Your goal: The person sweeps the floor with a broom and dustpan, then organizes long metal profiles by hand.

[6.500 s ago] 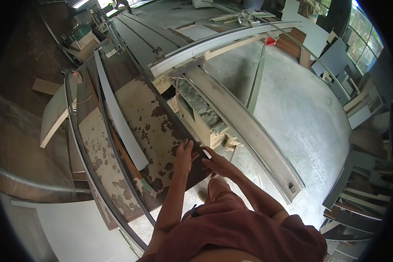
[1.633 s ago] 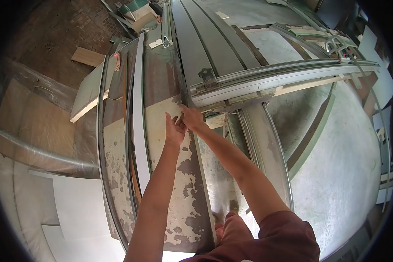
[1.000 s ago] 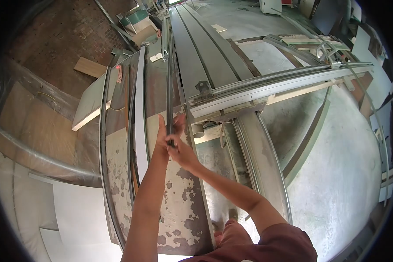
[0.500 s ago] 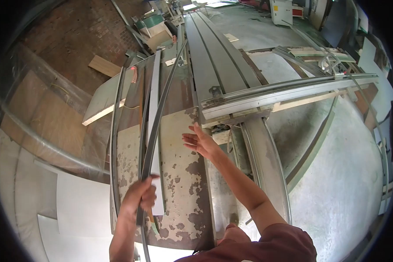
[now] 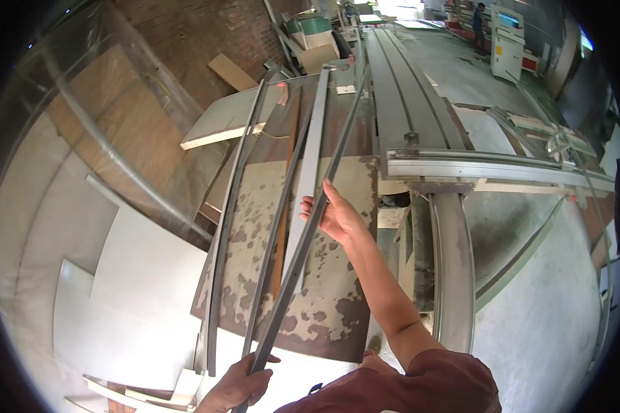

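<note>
A long dark metal profile (image 5: 293,275) slants over the worn, stained tabletop (image 5: 324,323). My left hand (image 5: 244,382) is closed round its near end, low in the view. Farther up, my right hand (image 5: 337,217) holds the same profile, thumb on the right side and fingers curling round the left. Beneath it on the tabletop lies a pale, flat metal strip (image 5: 313,144). Other dark strips (image 5: 235,193) lie to the left, with a thin orange-brown strip (image 5: 278,272) among them.
A slotted grey sliding table (image 5: 420,89) extends away at the right, crossed by an aluminium fence (image 5: 482,164). White sheets (image 5: 145,268) lie lower left beside plastic sheeting (image 5: 110,89). A person (image 5: 479,27) stands far back near a white machine cabinet (image 5: 508,45).
My right hand has moved from open air onto the dark profile and grasped it. My left hand is nearer the profile's near end. The view has swung left.
</note>
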`<state>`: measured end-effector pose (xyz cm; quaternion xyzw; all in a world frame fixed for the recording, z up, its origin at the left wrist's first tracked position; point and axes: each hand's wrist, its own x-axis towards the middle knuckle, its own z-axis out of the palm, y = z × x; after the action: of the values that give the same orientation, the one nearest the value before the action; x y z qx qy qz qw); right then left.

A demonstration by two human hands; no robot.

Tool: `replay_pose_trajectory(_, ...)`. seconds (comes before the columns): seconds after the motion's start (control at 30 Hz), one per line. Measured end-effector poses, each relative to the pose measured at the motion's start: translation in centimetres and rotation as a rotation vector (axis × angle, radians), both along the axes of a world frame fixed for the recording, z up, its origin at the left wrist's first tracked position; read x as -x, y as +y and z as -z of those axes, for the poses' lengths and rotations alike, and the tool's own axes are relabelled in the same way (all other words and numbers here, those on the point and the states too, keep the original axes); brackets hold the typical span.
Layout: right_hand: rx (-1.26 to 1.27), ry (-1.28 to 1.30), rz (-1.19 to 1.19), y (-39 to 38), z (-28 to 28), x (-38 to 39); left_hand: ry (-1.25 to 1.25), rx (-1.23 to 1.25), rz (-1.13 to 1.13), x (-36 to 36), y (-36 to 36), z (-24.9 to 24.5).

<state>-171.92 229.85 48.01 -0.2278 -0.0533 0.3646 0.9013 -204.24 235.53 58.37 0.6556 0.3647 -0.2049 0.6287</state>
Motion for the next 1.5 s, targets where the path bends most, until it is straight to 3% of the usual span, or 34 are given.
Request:
replay_pose_trajectory(0.07, 0.016, -0.03, -0.027, -0.5, -1.1, 4.0, 0.011, -0.019, -0.051, 3.7, -0.2, -0.7)
replay_pose_trajectory(0.17, 0.051, -0.078, -0.043, -0.6, -2.5, 10.5, -0.36, 0.189, 0.062, 12.0, 1.2, 1.4)
replay_pose_trajectory(0.27, 0.094, -0.101, -0.046, -0.7, -3.2, 17.1, -0.195, 0.296, -0.098, 18.7, 1.2, 1.9)
replay_pose_trajectory(0.6, 0.165, -0.212, -0.123, -1.7, -3.5, 36.8, -0.2, 0.373, -0.169, 38.0, 0.4, 2.2)
replay_pose_trajectory(0.67, 0.174, -0.232, -0.15, -1.5, -4.0, 39.7, -0.237, 0.49, -0.206, 41.4, 0.5, 3.1)
replay_pose_trajectory(0.73, 0.183, -0.318, -0.278, -0.9, -3.1, 41.5, -0.267, 0.519, -0.237, 44.0, 0.4, 4.1)
replay_pose_trajectory(1.0, 0.204, -0.446, -0.285, 0.0, -3.9, 45.7, -0.305, 0.5, -0.268, 49.0, 1.7, 7.5)
replay_pose_trajectory(1.43, 0.286, -0.432, -0.335, 5.8, -2.8, 43.0, -0.405, 0.668, -0.4, 46.2, 3.2, 10.6)
replay_pose_trajectory(1.5, 0.3, -0.422, -0.351, 6.8, -2.5, 42.0, -0.356, 0.591, -0.493, 46.0, 2.8, 11.4)
